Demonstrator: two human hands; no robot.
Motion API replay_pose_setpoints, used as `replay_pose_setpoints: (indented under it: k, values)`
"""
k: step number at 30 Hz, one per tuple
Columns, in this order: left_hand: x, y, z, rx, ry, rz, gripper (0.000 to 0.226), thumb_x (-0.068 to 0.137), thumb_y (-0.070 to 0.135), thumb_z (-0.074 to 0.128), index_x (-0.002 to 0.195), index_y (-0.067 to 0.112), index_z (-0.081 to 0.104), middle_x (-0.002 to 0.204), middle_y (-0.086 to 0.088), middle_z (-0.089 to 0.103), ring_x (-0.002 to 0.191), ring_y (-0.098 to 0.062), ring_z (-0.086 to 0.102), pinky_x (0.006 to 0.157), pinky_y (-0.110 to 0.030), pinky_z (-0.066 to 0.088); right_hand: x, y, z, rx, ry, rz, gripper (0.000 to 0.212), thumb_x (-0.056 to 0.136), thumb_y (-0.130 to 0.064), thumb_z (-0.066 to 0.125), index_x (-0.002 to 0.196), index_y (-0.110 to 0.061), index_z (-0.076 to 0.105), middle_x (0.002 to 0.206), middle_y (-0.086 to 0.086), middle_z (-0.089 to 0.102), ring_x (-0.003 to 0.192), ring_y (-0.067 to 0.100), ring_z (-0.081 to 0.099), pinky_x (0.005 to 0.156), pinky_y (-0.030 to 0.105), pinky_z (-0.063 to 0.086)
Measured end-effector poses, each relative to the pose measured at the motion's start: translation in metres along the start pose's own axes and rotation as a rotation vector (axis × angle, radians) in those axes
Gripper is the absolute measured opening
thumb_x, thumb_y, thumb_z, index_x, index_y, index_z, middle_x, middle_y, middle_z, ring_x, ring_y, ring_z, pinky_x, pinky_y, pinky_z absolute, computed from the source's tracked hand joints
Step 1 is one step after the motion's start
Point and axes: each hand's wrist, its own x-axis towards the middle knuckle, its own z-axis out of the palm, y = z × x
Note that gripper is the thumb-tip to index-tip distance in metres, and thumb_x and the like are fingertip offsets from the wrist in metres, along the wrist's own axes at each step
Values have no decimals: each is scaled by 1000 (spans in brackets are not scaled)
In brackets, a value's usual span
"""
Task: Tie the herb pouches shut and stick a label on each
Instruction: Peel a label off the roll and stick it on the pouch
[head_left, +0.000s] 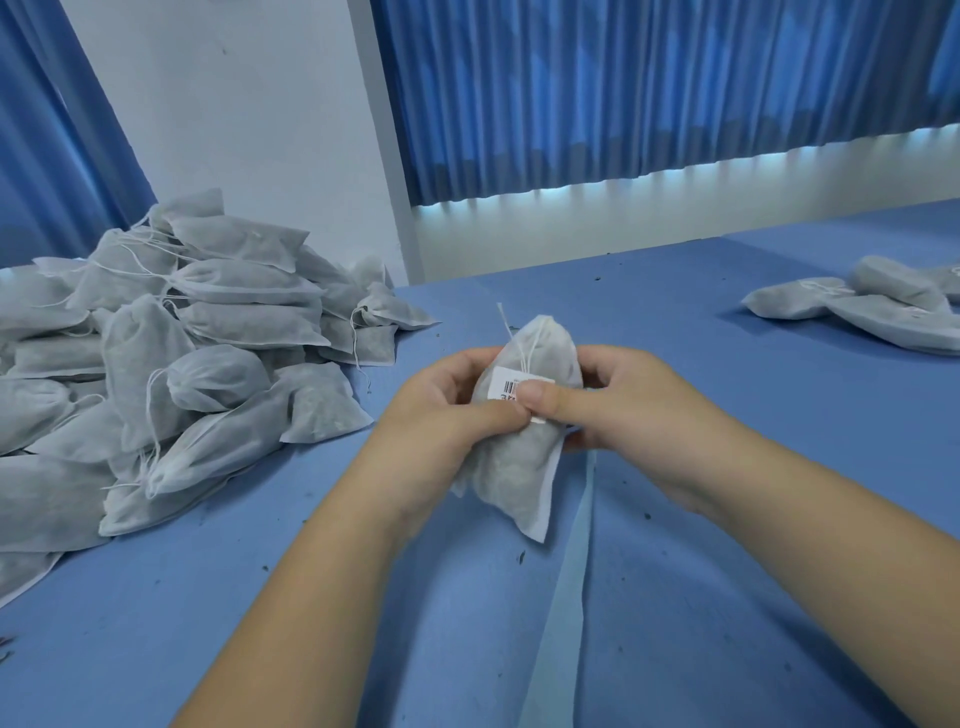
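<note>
A white fabric herb pouch (511, 467) is held upright above the blue table (701, 364), its drawstring end (524, 338) pointing away from me. A white barcode label (506, 382) lies across its upper front. My left hand (447, 410) grips the pouch from the left, thumb on its front. From the right, my right hand (618, 405) holds it too, and its thumb presses on the label. The pouch's lower corner hangs free between my wrists.
A big pile of pouches (171, 358) covers the table's left side. A few more pouches (872, 306) lie at the far right. A pale blue strip (566, 597) runs along the table toward me. Dark herb crumbs dot the surface. Blue curtains (649, 88) hang behind.
</note>
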Motion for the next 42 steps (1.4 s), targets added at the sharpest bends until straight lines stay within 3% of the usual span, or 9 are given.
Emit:
replay_pose_setpoints:
  k: [4,10,18,24,29,33,36,39,42]
  values:
    - [1,0,1,-116,-12,-6,41,79,13,69,119,7,66,111,-15,73,98,-23,70,84,-31,56,2,0,-6,61,46,-14,20,85,-27,70,102,-15,74,98,4,75,98,27,70,93,50,53]
    - [1,-3,5,1,64,23,33,83,19,73,115,12,69,108,-9,74,102,-25,70,89,-37,55,2,2,-4,124,86,-36,22,91,-30,64,96,-12,74,91,7,76,80,18,71,68,27,58]
    - [1,-3,14,1,290,47,18,89,24,70,74,14,66,74,-6,70,70,-19,63,66,-31,50,1,1,-1,41,39,-69,11,90,-17,65,97,-15,74,93,5,76,90,22,72,81,35,58]
    - [2,-3,18,18,391,89,23,86,29,73,65,21,68,72,-4,70,69,-20,64,72,-42,53,0,3,1,95,-150,19,29,86,-22,70,113,-12,67,105,3,74,98,20,71,86,38,57]
    - [2,-4,15,12,249,59,10,89,26,69,87,17,70,88,-7,75,81,-21,70,72,-35,55,2,3,-2,152,-26,15,25,91,-31,63,101,-10,73,96,7,76,89,21,72,72,27,58]
    - [2,-5,16,24,118,-17,28,78,25,75,105,19,70,99,-2,75,87,-15,70,72,-29,50,5,4,-5,203,68,88,29,96,-35,56,99,-11,73,94,7,76,89,23,73,75,31,58]
    - [2,-5,18,23,151,-36,31,71,23,68,101,18,71,98,-7,75,86,-18,70,74,-34,50,4,2,-6,165,-67,157,33,95,-44,53,106,-19,71,100,2,76,95,20,72,85,35,56]
    - [2,-5,19,-7,254,-6,12,86,14,69,98,13,72,95,-9,76,85,-20,71,71,-32,53,0,-1,-6,94,-277,179,33,89,-45,63,118,-29,65,110,-3,73,103,17,69,92,41,54]
    - [4,-6,18,-35,348,17,11,90,16,67,98,9,70,97,-12,75,83,-20,68,77,-38,54,-2,-4,-7,105,-309,198,30,87,-35,69,116,-28,64,107,0,73,94,17,71,68,35,57]
